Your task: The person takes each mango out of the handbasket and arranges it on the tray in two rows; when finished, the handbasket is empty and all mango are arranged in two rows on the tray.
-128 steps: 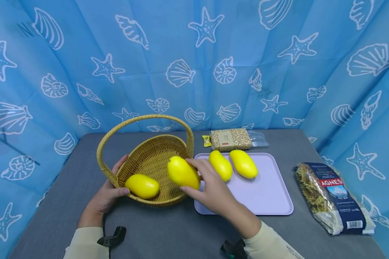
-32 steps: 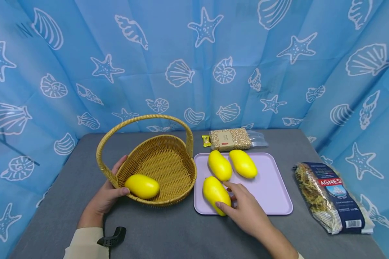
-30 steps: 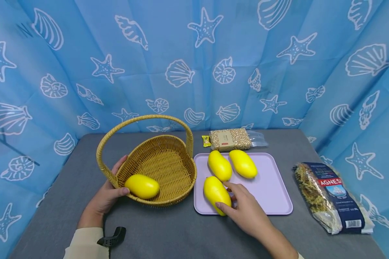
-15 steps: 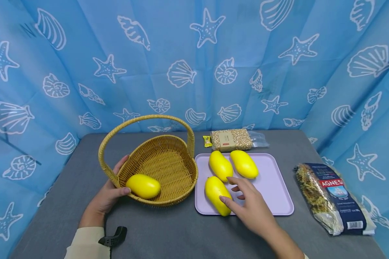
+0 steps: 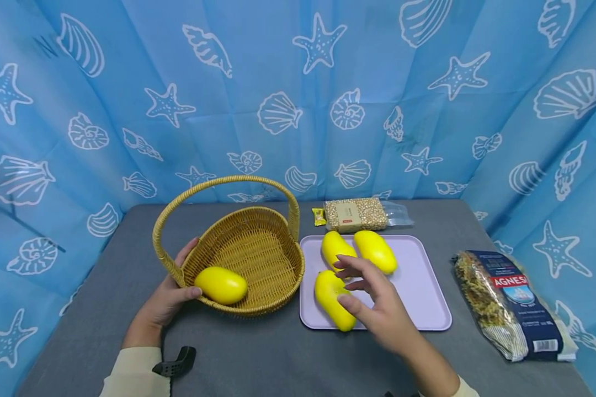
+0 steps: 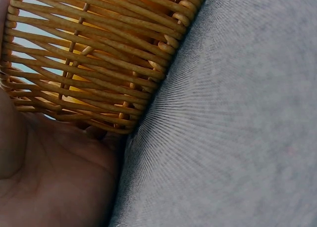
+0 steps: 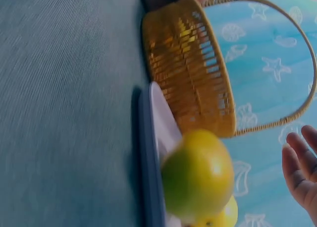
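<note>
My left hand [image 5: 161,304] grips the left rim of a wicker basket [image 5: 265,267], thumb over the edge; in the left wrist view its palm [image 6: 59,172] lies against the woven side. One yellow mango [image 5: 222,285] lies inside the basket at the front left. On a pale purple tray [image 5: 427,309] rest three more: a front mango [image 5: 331,303], a back-left mango [image 5: 334,246] and a back-right mango [image 5: 376,251]. Above the front one hovers my right hand [image 5: 379,303], fingers spread and loosely bent, holding nothing. The right wrist view shows those fingers [image 7: 299,167] apart from the nearest mango [image 7: 198,172].
Behind the tray lie a clear bag of pale grains [image 5: 370,214] and a small yellow wrapped packet [image 5: 319,216]. A pasta bag [image 5: 514,303] sits at the right on the grey tablecloth [image 5: 258,355]. A blue shell-patterned curtain [image 5: 298,99] encloses the back and sides.
My right hand carried a mango from over the basket to the tray's front left, then let go and rose slightly away from it. The left hand stays on the basket.
</note>
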A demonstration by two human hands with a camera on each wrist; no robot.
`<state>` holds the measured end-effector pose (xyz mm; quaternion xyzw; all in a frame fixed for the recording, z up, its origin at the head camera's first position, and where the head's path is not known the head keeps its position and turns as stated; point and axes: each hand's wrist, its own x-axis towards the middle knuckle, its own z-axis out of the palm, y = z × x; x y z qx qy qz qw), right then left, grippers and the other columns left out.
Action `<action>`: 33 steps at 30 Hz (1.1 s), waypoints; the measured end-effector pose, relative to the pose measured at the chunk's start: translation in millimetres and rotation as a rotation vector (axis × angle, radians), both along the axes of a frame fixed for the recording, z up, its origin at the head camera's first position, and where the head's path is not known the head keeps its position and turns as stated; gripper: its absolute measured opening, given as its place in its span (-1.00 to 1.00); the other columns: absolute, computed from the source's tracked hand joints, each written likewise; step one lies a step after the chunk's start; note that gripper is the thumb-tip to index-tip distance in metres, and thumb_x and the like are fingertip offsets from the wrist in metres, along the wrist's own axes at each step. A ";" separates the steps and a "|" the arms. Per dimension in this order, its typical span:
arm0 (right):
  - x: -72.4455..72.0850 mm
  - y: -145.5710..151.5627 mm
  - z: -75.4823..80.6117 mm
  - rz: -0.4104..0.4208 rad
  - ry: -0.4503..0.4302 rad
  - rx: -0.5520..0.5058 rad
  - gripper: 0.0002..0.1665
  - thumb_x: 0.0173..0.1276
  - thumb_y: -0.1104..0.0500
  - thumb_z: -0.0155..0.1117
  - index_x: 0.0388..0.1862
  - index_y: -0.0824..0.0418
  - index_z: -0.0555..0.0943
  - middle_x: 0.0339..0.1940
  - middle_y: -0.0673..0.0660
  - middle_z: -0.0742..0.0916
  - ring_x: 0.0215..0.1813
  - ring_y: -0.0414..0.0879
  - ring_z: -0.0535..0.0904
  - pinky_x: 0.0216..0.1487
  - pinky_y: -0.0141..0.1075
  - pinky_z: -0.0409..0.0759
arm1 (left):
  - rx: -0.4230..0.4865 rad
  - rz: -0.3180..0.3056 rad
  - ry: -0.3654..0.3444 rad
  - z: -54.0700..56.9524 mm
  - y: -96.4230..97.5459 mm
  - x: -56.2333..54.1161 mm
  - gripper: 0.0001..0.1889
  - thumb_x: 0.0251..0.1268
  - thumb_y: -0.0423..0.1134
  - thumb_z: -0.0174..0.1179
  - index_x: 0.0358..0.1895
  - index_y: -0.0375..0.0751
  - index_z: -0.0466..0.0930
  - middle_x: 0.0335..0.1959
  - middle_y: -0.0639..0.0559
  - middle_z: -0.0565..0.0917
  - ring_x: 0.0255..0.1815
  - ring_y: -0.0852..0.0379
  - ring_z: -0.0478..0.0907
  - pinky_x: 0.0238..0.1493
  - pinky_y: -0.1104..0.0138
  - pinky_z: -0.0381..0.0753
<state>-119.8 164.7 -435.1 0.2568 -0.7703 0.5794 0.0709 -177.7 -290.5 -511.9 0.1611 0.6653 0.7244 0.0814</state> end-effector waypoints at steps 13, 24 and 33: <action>-7.6 -46.9 -1.4 0.283 -0.093 -0.181 -0.31 0.80 -0.11 0.01 0.67 0.27 0.33 0.43 0.27 0.58 0.36 0.41 0.51 0.29 0.03 0.58 | 0.002 -0.016 0.021 0.8 0.2 -0.8 0.10 0.41 -0.43 0.40 0.83 0.19 -0.10 0.78 -0.22 0.00 0.68 -0.12 0.09 0.46 0.38 0.26; -22.7 -98.8 0.0 0.321 -0.137 -0.109 -0.24 0.71 -0.22 0.18 0.65 0.19 0.38 0.42 0.08 0.60 0.39 0.11 0.55 0.28 0.01 0.61 | 0.028 -0.039 0.046 -6.2 -4.5 -5.2 0.16 0.38 -0.38 0.51 0.84 0.12 -0.13 0.78 -0.25 -0.01 0.69 -0.15 0.09 0.49 0.36 0.24; -47.6 -134.6 0.1 0.282 -0.197 0.121 -0.17 0.57 -0.12 0.42 0.68 0.06 0.37 0.45 0.03 0.58 0.36 0.00 0.59 0.31 0.04 0.60 | 0.033 -0.046 0.076 -3.6 -3.6 -2.9 0.19 0.34 -0.38 0.56 0.84 0.09 -0.13 0.77 -0.27 0.02 0.68 -0.12 0.12 0.49 0.36 0.25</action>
